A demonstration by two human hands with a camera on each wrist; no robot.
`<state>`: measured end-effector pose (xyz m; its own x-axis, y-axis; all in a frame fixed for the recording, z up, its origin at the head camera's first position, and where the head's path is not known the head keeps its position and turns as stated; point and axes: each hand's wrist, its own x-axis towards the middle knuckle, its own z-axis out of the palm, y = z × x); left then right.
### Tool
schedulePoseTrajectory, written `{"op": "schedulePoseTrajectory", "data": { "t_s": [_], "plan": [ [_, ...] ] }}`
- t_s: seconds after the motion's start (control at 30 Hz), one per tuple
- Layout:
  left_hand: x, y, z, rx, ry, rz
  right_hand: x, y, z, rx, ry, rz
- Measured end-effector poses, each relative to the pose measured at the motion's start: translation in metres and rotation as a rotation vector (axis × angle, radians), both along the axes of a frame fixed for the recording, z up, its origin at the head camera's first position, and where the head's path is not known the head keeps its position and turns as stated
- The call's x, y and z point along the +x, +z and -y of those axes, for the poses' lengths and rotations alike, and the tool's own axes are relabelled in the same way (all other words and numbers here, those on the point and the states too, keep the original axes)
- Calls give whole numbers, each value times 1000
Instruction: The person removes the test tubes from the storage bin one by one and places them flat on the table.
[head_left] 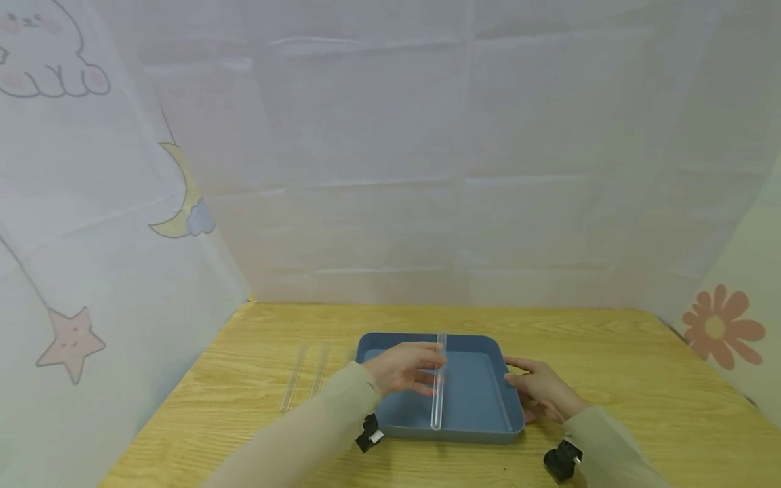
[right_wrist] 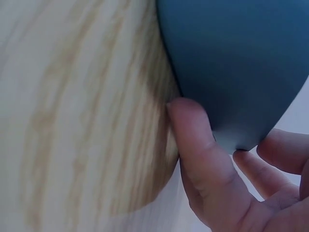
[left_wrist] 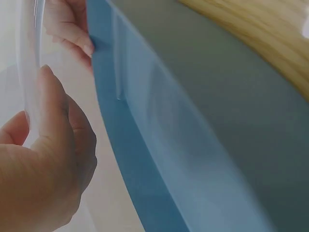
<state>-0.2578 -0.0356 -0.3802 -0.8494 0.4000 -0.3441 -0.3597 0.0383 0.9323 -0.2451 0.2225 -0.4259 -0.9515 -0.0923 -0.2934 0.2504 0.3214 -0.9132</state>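
My left hand (head_left: 405, 368) holds a clear tube (head_left: 437, 407) with a rounded lower end, seen over the blue tray (head_left: 512, 435). In the left wrist view the tube (left_wrist: 28, 63) stands between the thumb and fingers of that hand (left_wrist: 53, 159). At the tray's right side my right hand (head_left: 539, 388) grips the wall, with fingertips at the rim. The right wrist view shows one fingertip (right_wrist: 188, 113) low on the tray's outer wall (right_wrist: 231, 63), close to the table. Inside the tray, a narrow translucent strip (left_wrist: 119, 63) shows along one side.
Two more clear tubes lie on the wooden table (head_left: 579, 332) left of the tray: an outer tube (head_left: 294, 379) and an inner tube (head_left: 320, 369), the latter partly behind my left sleeve (head_left: 332, 407). Pale printed cloth (head_left: 390, 203) hangs behind the table and at both sides.
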Motion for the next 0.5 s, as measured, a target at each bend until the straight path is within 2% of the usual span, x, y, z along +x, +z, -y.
{"op": "schedulePoseTrajectory", "data": {
  "t_s": [0.27,0.5],
  "plan": [
    [5,2,16,-35,-8,-16,2,4,0,7,3,-10],
    [10,0,32,-21,-8,-4,1,2,2,-6,-5,0]
  ]
}}
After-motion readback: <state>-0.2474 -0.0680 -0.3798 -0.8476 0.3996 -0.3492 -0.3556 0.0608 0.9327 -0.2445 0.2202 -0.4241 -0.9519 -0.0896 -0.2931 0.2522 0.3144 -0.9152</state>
